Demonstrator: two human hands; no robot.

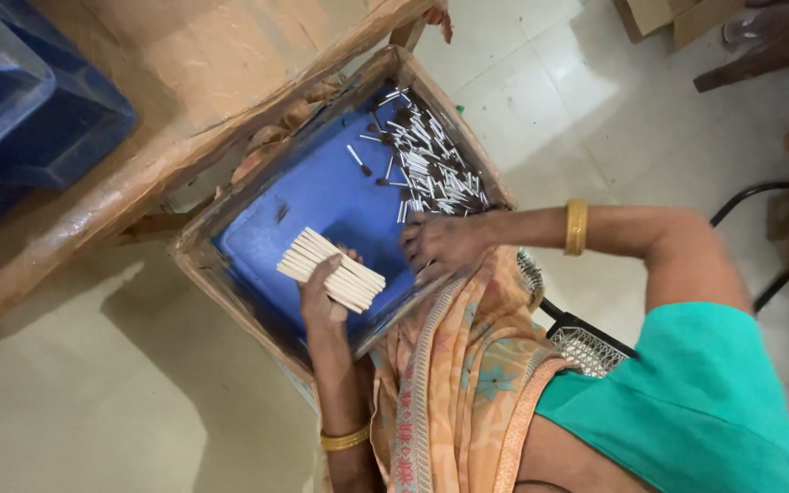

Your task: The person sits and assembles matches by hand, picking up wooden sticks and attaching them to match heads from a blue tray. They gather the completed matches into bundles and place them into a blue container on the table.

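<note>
My left hand (320,299) is shut on a flat bundle of pale sticks (332,269), held over the blue bottom of a wood-framed tray (195,265). A pile of short white sticks with dark tips (431,164) fills the tray's far corner. My right hand (438,243) rests at the near edge of that pile with its fingers bent down onto the loose sticks. Whether it grips any is hidden. Both wrists carry a gold bangle. Orange patterned cloth (454,365) covers my lap under the tray.
A worn wooden bench (184,73) runs along the tray's far side, and a dark blue crate (43,119) stands on it. A wire-mesh piece (586,349) and a black chair frame (778,192) are at the right. Cardboard boxes (659,14) lie on the pale tile floor.
</note>
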